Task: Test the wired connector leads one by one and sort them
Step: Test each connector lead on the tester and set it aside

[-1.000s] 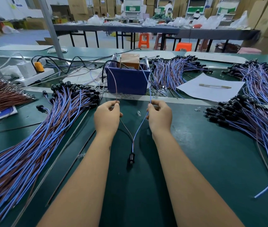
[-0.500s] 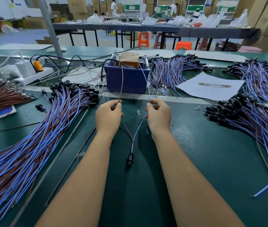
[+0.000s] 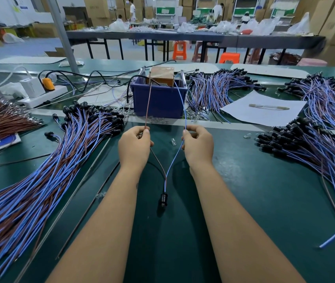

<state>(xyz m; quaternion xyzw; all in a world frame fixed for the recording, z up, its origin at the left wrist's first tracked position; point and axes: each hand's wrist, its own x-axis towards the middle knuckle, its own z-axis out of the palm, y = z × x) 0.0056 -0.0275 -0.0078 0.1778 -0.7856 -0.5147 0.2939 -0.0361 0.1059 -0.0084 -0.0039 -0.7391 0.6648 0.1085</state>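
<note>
One connector lead hangs between my hands, its black connector (image 3: 164, 199) lying on the green table near me. My left hand (image 3: 135, 147) pinches the lead's brown wire (image 3: 148, 105). My right hand (image 3: 198, 147) pinches its blue wire (image 3: 183, 105). Both wire ends reach up to the brown tester block (image 3: 161, 77) inside the blue bin (image 3: 158, 102). The brown end touches a post at the block's left; the blue end's contact is hard to make out.
Big piles of blue-brown leads lie at the left (image 3: 39, 170), far centre (image 3: 217, 90) and right (image 3: 322, 144). Brown wires (image 3: 1, 121) and a power strip (image 3: 42, 97) sit far left. A white sheet (image 3: 264, 109) lies right of the bin. Small clear bulbs (image 3: 173, 142) dot the table.
Both wire ends have been raised from just in front of the bin up to the tester block. My hands stayed at about the same spot.
</note>
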